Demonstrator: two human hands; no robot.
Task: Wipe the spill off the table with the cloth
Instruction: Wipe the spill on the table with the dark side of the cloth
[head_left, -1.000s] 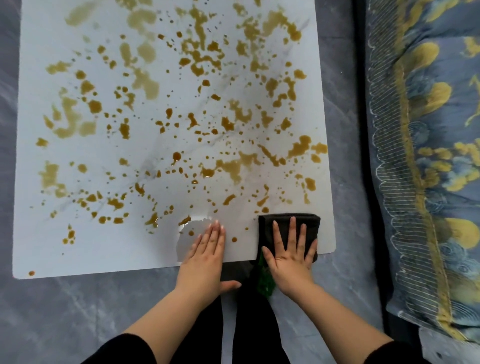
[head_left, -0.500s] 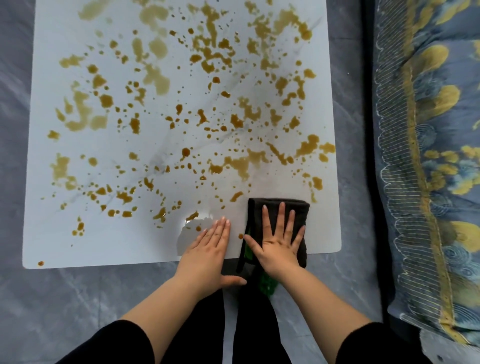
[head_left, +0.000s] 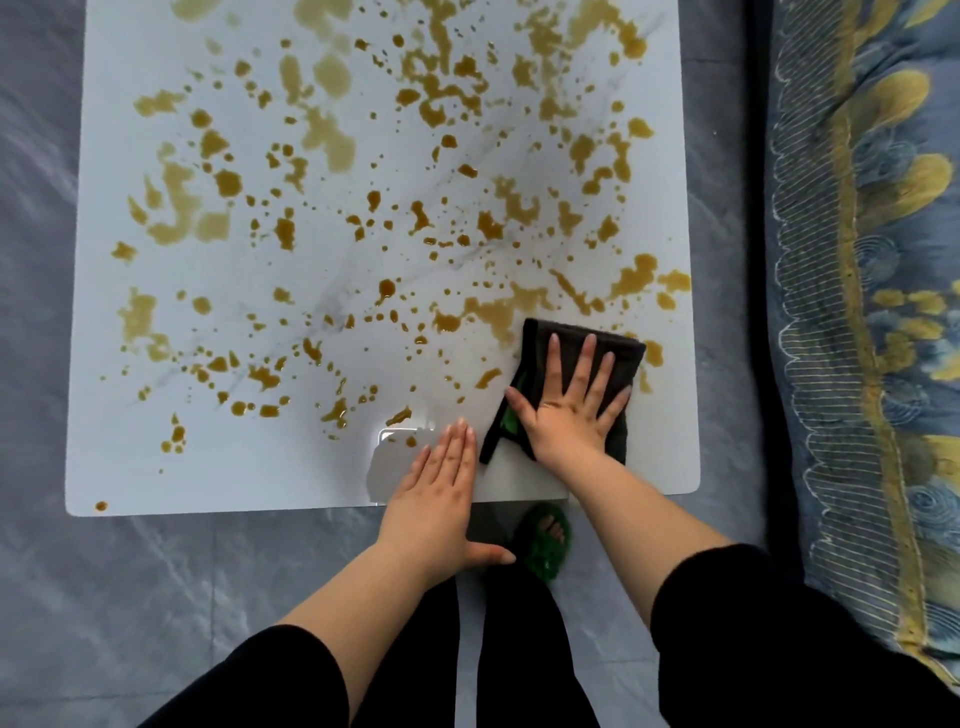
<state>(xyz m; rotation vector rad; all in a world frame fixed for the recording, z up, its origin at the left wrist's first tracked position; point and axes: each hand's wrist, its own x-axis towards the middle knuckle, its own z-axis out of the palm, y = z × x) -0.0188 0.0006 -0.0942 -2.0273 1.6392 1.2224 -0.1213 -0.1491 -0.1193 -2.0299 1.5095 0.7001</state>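
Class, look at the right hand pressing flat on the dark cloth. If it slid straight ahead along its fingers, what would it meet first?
Most likely the brown spill just past the far edge of the cloth. The right hand points towards that patch across the table.

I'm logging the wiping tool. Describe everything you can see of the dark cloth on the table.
The cloth is a dark charcoal, soft-looking fabric. It is folded into a rough rectangle and lies flat, slightly skewed, near the front right edge of the table. A green patch shows at its left side by the thumb. The right hand presses on it with spread, straight fingers, covering its middle. Its far edge meets a brown puddle of the spill. Whether it is wet cannot be told.
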